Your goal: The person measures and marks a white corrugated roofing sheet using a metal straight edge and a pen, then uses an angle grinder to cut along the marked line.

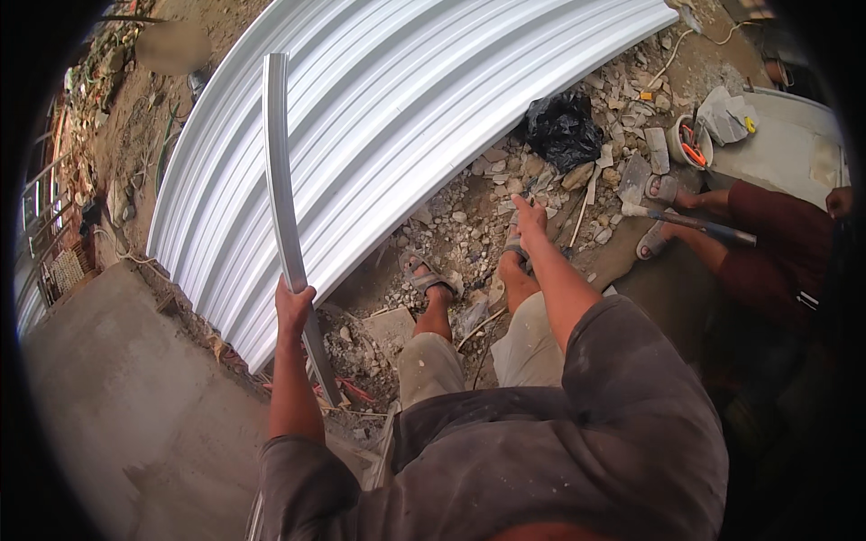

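My left hand (294,308) is wrapped round a long grey metal channel (281,180). The channel stands tilted, its upper end over the white ribbed sheets and its lower end down near the rubble by my legs. My right hand (530,219) is held out over the stony ground, one finger stretched forward and the others curled in. Whether anything small sits in those curled fingers is hidden. Large white corrugated metal sheets (379,153) lie on the ground ahead of me, beyond both hands.
Broken stone and rubble (460,221) surround my sandalled feet. A black plastic bag (564,131) lies at the sheets' edge. On the right, a person in dark red shorts (767,234) is near a hammer (695,223) and a bucket of tools (690,144). A concrete slab (117,388) borders my left.
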Demonstrator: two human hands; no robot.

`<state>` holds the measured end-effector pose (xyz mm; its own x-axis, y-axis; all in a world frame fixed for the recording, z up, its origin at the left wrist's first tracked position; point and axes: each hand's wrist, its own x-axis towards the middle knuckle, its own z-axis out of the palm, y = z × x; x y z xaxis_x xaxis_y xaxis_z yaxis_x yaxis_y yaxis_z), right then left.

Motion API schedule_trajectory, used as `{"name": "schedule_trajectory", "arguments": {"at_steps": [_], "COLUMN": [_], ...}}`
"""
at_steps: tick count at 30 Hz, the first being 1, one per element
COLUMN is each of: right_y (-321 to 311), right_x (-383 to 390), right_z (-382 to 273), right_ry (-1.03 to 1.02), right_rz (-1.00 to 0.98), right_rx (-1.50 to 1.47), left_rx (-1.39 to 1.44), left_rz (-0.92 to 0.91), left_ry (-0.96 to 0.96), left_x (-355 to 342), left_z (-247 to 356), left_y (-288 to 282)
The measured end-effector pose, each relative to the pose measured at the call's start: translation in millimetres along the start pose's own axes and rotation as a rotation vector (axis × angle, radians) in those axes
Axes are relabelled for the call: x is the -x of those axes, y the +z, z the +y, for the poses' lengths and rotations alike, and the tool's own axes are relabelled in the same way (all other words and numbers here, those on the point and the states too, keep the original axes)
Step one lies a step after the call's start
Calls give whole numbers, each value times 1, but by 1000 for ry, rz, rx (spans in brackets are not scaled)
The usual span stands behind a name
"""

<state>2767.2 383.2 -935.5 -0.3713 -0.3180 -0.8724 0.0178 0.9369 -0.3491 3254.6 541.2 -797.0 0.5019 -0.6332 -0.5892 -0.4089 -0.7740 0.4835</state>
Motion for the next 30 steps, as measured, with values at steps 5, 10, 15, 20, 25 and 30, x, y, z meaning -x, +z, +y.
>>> {"name": "schedule_trajectory", "arguments": {"at_steps": [5,10,15,20,25,30], "right_y": [56,128,166,180,190,186], "right_x": [-100,-179,-226,-245,-228,-210], "right_z": [23,35,60,71,56,42], "right_ry": [108,75,87,148,65,-40], "right_rz": [-45,-171,-205,-296,-271,-258], "right_rx": [89,95,-134,-544,-370,-195], "left_rx": [114,222,377,352,394,418], "left_rz": [6,116,92,104,176,258], "left_ry": [-123,-161,-183,-179,-153,-117], "left_x": [15,-22,-58,-86,-105,-121], "left_z": [-95,-138,-144,-164,-176,-172], "left_y": [111,229,297,318,320,315]}}
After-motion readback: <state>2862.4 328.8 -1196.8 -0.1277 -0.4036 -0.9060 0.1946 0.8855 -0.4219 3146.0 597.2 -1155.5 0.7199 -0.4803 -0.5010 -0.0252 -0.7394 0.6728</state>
